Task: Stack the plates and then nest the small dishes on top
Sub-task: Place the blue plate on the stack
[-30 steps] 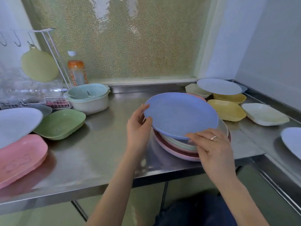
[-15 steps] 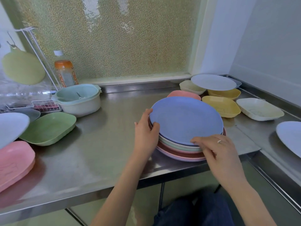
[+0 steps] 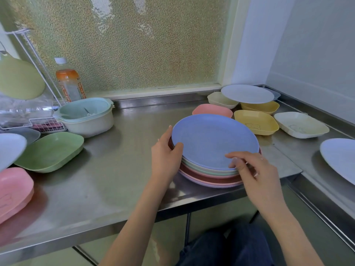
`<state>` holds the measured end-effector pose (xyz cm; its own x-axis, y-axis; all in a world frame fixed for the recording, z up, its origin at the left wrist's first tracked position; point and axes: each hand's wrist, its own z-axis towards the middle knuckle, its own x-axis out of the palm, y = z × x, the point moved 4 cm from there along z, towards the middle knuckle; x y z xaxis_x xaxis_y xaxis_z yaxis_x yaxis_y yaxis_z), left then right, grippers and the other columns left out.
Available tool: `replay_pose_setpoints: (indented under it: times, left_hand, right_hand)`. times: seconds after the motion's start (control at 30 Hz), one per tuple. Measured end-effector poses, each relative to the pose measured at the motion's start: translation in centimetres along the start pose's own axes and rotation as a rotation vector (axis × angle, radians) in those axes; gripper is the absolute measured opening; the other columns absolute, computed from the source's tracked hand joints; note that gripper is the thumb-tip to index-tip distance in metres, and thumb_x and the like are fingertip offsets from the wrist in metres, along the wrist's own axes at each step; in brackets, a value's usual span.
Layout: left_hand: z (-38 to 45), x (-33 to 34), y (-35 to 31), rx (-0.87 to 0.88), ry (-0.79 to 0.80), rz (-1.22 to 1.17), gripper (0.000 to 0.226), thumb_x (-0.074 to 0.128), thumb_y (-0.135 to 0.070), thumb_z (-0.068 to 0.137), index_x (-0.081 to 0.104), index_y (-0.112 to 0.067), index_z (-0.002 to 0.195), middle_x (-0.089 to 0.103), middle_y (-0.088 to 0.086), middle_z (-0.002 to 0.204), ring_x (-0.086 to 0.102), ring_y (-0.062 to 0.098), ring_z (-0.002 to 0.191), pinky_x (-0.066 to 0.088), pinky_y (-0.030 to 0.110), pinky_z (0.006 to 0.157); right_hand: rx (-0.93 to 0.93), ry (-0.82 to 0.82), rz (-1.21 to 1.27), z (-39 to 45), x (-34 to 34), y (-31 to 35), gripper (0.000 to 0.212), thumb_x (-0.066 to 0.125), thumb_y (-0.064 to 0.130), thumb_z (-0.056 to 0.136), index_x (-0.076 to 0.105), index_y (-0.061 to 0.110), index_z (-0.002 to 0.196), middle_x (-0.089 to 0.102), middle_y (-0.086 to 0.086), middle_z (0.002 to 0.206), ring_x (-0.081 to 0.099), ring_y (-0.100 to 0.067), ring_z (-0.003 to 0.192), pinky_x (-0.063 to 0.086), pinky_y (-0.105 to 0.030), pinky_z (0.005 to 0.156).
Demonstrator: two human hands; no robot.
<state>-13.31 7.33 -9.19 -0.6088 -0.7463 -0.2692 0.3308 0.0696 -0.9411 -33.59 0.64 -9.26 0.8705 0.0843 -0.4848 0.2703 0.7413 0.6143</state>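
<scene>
A blue round plate lies on top of a stack of plates in green, pink and lilac near the counter's front edge. My left hand grips the stack's left rim, thumb on the blue plate. My right hand pinches the blue plate's near right rim with its fingertips. Small dishes lie around: a pink dish behind the stack, two yellow dishes, two cream dishes, a green dish and a pink dish at left.
A white plate rests on dishes at the back right; another white plate lies at the right edge and one at the far left. A lidded bowl, an orange bottle and a wire rack stand at the back left.
The blue plate, held tilted above the stack a second ago, now lies flat on it. Both hands stay at its rim; the right fingers have drawn in to a pinch.
</scene>
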Motion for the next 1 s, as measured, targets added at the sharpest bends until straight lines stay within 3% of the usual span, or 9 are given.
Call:
replay_pose_setpoints:
  times: [0.07,0.27,0.43,0.73,0.83,0.87,0.9,0.93,1.0]
  left_hand:
    - [0.0,-0.1,-0.4,-0.008,-0.015,0.014,0.058,0.050,-0.003,0.082,0.046,-0.018,0.138,0.037,-0.027,0.067,0.046,-0.010,0.064,0.045,0.016,0.092]
    - [-0.4,-0.2,-1.6,0.011,-0.059,0.029,0.052,0.052,0.002,0.076,0.058,-0.011,0.126,0.060,-0.022,0.094,0.055,-0.001,0.072,0.033,0.036,0.112]
    - [0.1,-0.1,-1.5,0.026,-0.035,0.087,0.048,0.051,0.001,0.074,0.062,-0.009,0.120,0.060,0.006,0.132,0.046,-0.006,0.054,0.034,-0.003,0.053]
    - [-0.2,-0.3,-2.5,0.006,0.000,0.101,0.022,0.046,0.006,0.069,0.056,0.008,0.089,0.050,0.028,0.125,0.039,0.001,0.036,0.027,0.008,0.037]
    - [-0.4,-0.5,-2.4,-0.001,-0.035,0.092,0.010,0.048,0.004,0.070,0.050,0.009,0.078,0.060,0.024,0.114,0.055,0.011,0.065,0.026,0.017,0.038]
    - [-0.3,-0.5,-2.2,-0.003,-0.040,0.082,0.003,0.048,0.003,0.071,0.051,0.003,0.070,0.069,0.015,0.093,0.033,-0.005,0.088,0.025,0.022,0.041]
    - [-0.2,-0.4,-2.0,-0.013,-0.039,0.074,0.017,0.049,0.001,0.072,0.047,-0.010,0.060,0.062,-0.001,0.067,0.041,0.026,0.056,0.023,0.022,0.042]
    - [-0.1,-0.4,-1.6,-0.016,-0.037,0.081,0.030,0.049,-0.002,0.074,0.039,-0.025,0.058,0.045,-0.011,0.057,0.021,0.009,0.056,0.023,0.020,0.045]
    - [0.0,-0.2,-0.9,-0.068,0.010,0.058,0.035,0.050,-0.010,0.082,0.048,-0.045,0.082,0.044,-0.021,0.068,0.040,0.007,0.059,0.032,0.017,0.056]
  right_hand:
    - [0.081,-0.109,0.048,0.1,-0.6,-0.4,0.021,0.046,0.034,0.091,0.066,0.032,0.098,0.065,0.019,0.092,0.055,-0.003,0.085,0.037,-0.008,0.071]
    - [0.560,-0.167,0.194,1.7,-0.9,-4.3,0.034,0.051,0.025,0.091,0.051,0.027,0.125,0.056,0.010,0.124,0.050,-0.008,0.112,0.044,-0.039,0.095]
    - [0.551,-0.059,0.190,2.6,0.0,-3.7,0.049,0.044,0.010,0.085,0.049,0.031,0.129,0.057,0.009,0.124,0.051,-0.015,0.113,0.044,-0.039,0.093]
    - [0.514,-0.109,0.101,3.2,-0.8,-3.1,0.047,0.035,0.002,0.082,0.058,0.023,0.117,0.055,0.003,0.093,0.045,-0.019,0.083,0.038,-0.027,0.063]
    - [0.546,-0.095,0.111,3.1,-0.7,-3.6,0.043,0.036,0.003,0.081,0.061,0.022,0.110,0.058,0.002,0.085,0.047,-0.018,0.075,0.037,-0.027,0.062]
    - [0.564,-0.094,0.136,2.9,-0.6,-3.8,0.043,0.036,0.005,0.081,0.061,0.023,0.111,0.059,0.003,0.086,0.048,-0.015,0.075,0.037,-0.027,0.062]
    - [0.575,-0.093,0.167,2.8,-0.5,-4.0,0.043,0.037,0.008,0.081,0.060,0.024,0.113,0.060,0.006,0.090,0.049,-0.012,0.077,0.037,-0.027,0.063]
    - [0.585,-0.094,0.202,2.7,-0.3,-4.0,0.044,0.037,0.010,0.082,0.058,0.027,0.116,0.061,0.012,0.097,0.051,-0.008,0.084,0.039,-0.025,0.066]
    - [0.606,-0.111,0.264,2.4,0.2,-4.1,0.046,0.037,0.013,0.084,0.053,0.031,0.123,0.060,0.016,0.113,0.052,-0.007,0.102,0.045,-0.028,0.080]
